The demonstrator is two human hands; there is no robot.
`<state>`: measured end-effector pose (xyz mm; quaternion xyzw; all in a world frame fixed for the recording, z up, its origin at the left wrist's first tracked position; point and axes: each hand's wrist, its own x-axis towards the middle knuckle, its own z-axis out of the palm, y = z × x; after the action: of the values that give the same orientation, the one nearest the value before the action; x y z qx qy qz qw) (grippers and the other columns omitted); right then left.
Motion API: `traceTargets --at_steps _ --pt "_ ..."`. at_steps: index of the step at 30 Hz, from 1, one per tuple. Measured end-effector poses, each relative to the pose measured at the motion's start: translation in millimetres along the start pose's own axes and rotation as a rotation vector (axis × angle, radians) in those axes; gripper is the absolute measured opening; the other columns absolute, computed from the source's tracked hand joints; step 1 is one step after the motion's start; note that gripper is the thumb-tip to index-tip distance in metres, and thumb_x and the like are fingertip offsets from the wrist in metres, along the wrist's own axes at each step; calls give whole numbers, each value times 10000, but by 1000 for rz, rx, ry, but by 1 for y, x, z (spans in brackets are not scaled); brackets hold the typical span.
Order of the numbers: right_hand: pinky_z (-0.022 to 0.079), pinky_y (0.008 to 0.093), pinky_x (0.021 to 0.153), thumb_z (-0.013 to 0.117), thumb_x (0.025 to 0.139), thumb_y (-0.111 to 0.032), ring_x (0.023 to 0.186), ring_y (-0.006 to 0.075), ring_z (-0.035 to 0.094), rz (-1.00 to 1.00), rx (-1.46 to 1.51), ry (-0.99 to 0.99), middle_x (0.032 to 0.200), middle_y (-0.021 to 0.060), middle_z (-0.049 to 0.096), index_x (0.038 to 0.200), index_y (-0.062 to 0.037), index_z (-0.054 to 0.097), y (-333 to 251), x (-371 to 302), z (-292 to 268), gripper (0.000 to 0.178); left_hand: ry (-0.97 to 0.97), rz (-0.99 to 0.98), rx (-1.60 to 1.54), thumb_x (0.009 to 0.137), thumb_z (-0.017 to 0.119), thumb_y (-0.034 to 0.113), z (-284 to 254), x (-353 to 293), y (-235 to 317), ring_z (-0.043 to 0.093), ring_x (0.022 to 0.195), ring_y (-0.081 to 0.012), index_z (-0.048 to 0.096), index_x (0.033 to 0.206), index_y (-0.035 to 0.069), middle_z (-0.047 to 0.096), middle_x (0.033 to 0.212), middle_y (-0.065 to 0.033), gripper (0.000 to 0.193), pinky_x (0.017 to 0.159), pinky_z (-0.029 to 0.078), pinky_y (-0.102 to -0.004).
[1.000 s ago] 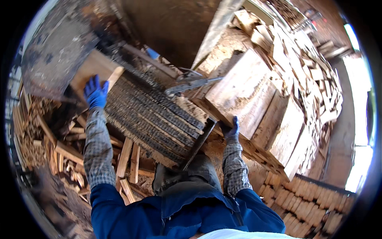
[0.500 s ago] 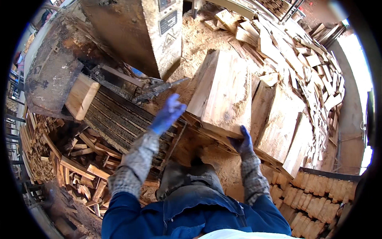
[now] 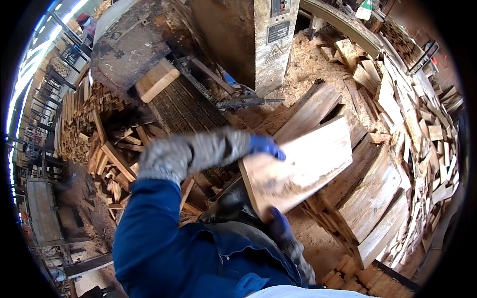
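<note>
Both my hands wear blue gloves and are on a thick, pale wooden plank (image 3: pixel 308 164), which is tilted and lifted from the stack at my right. My right hand (image 3: pixel 279 224) grips its near end, thumb on the top face and the other fingers hidden below. My left hand (image 3: pixel 266 147) is at the plank's left edge, fingers bent over it and slightly blurred. Beneath and beside the plank lie more thick planks (image 3: pixel 370 193). To the left, a wooden block (image 3: pixel 156 79) sits at the far end of a dark, ridged conveyor bed (image 3: pixel 186 107) on a machine.
A tall machine cabinet (image 3: pixel 276 49) stands ahead, sawdust (image 3: pixel 310 64) around its foot. Heaped offcuts (image 3: pixel 402 109) fill the right side. Split wood pieces (image 3: pixel 117 164) lie below the conveyor at left. Another person (image 3: pixel 87 27) is far off at upper left.
The plank has come off the stack and swung toward my body and the conveyor side. My left hand has moved from the air onto it; my right hand has kept its near end. My view has turned left.
</note>
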<state>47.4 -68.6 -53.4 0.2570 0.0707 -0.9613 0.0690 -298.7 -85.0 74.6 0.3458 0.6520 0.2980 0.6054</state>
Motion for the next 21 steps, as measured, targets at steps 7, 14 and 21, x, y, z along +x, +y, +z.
traceTargets --at_steps 7,14,21 --pt "517 321 925 542 949 -58 1090 172 613 -276 -1000 -372 1187 101 655 1346 -22 546 10 98 109 398 75 -177 1281 700 764 408 -76 -140 143 599 1057 -363 414 1375 -39 590 1155 -239 882 934 489 -426" --pt "542 455 786 535 817 -774 892 258 650 -333 -71 -34 898 81 681 985 -93 673 -73 26 -8 715 525 214 1767 790 732 369 -100 -262 -75 530 1085 -303 272 1518 106 501 1203 -167 901 987 449 -498" --pt "553 366 861 549 967 -498 1031 194 644 -175 -506 407 1173 89 642 1276 -26 569 -27 47 63 564 1086 783 1772 832 631 106 -107 -262 -232 562 1090 -316 385 1424 246 491 1236 -152 656 1034 450 -488"
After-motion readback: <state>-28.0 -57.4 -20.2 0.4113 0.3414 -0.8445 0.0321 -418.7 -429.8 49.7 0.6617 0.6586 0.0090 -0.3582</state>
